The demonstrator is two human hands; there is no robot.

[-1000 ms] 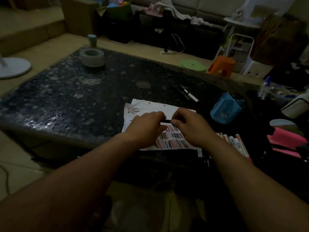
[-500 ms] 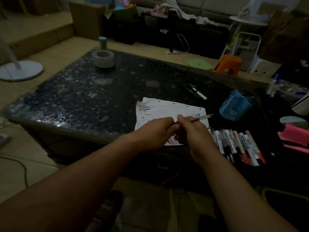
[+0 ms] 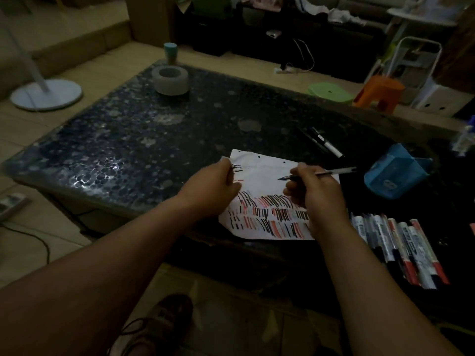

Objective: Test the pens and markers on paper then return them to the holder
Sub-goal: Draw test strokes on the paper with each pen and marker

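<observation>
A white sheet of paper [image 3: 264, 170], covered low down with red and black strokes, lies near the table's front edge. My right hand [image 3: 318, 199] grips a thin pen [image 3: 336, 172] above the sheet, its bare tip pointing left. My left hand [image 3: 213, 191] sits at the sheet's left edge with its fingers curled; the pen cap is hidden inside them. The blue holder [image 3: 393, 176] lies tipped over to the right of the sheet. A row of several red and black markers [image 3: 401, 247] lies at the front right. Two more pens [image 3: 326, 145] lie behind the sheet.
The dark pebbled table [image 3: 128, 140] carries a grey tape roll [image 3: 171, 80] at its far left. Beyond it are a teal cup [image 3: 170, 51], a green stool [image 3: 330, 92] and an orange stool [image 3: 380, 92]. A fan base [image 3: 46, 95] stands on the floor at left.
My hands held the pen together, then pulled apart. The left hand moved to the sheet's left edge, and the right hand now holds the pen with its tip bare.
</observation>
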